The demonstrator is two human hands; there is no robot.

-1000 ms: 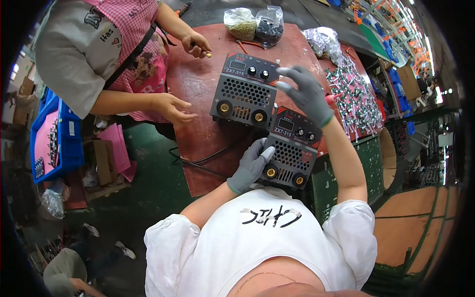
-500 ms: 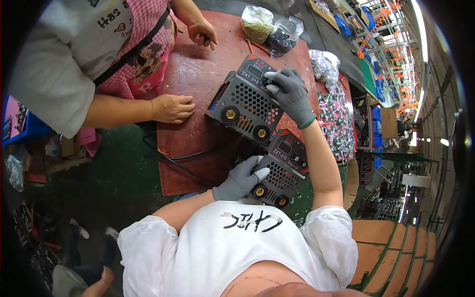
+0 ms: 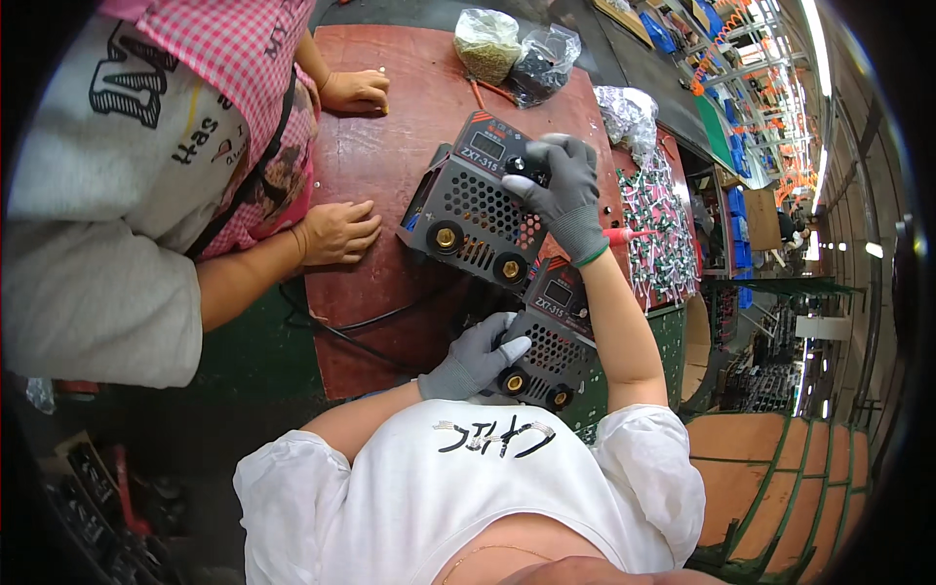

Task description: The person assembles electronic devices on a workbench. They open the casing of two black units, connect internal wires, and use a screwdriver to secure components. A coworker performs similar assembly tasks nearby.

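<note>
A dark grey welding machine [image 3: 478, 205], with a perforated front, a small display and two brass sockets, sits tilted on the red tabletop. At its black knob [image 3: 519, 164] is my gloved right hand [image 3: 570, 195], thumb and fingers closed around it. A second, similar welding machine [image 3: 551, 336] is nearer to me, just in front of my body. My gloved left hand [image 3: 473, 359] grips its left side, thumb on the front beside a brass socket. The fingers behind that machine are hidden.
Across the red table [image 3: 356, 166], a co-worker rests one hand [image 3: 356, 93] and another hand [image 3: 336, 234] on it. Bags of small parts [image 3: 487, 44] lie at the back. Several small wired parts [image 3: 658, 229] cover the right side. A black cable [image 3: 366, 312] crosses the left.
The co-worker's far hand, which pinched a small part, now lies on the table. My right hand has shifted slightly at the knob. A red pointed thing now shows beside my right wrist.
</note>
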